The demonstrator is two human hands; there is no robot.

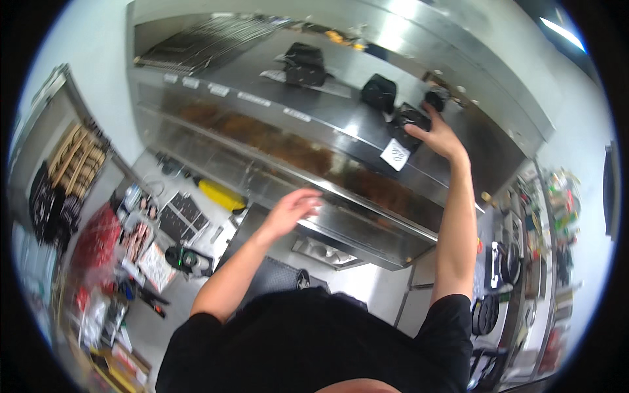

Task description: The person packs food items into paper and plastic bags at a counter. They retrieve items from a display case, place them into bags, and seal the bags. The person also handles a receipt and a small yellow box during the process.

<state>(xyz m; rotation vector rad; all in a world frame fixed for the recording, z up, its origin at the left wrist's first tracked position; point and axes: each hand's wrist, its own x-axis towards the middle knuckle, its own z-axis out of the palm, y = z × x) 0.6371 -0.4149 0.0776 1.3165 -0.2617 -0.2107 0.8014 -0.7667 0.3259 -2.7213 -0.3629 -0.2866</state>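
My right hand (pixel 444 137) reaches up to a stainless steel shelf (pixel 344 110). Its thumb and fingers are around a small black package (pixel 413 120), with a white paper slip (pixel 395 154) bearing handwriting at its front. A rounder black bundle (pixel 436 97) sits just beyond the fingertips. Left of the hand stand another black package (pixel 379 92) and a larger black one (pixel 304 64) with pale paper under it. My left hand (pixel 295 209) hovers in front of the lower glass-fronted compartment (pixel 275 142), fingers loosely bent and blurred, with nothing visible in it. Brown contents show dimly behind the glass.
A wire rack (pixel 206 44) lies at the shelf's far left. Small labels line the front edge. Left and below is a cluttered worktop with a red plastic bag (pixel 98 236), a dark scale-like device (pixel 189 260) and a yellow object (pixel 221 194). Loaded shelves (pixel 535 255) stand at right.
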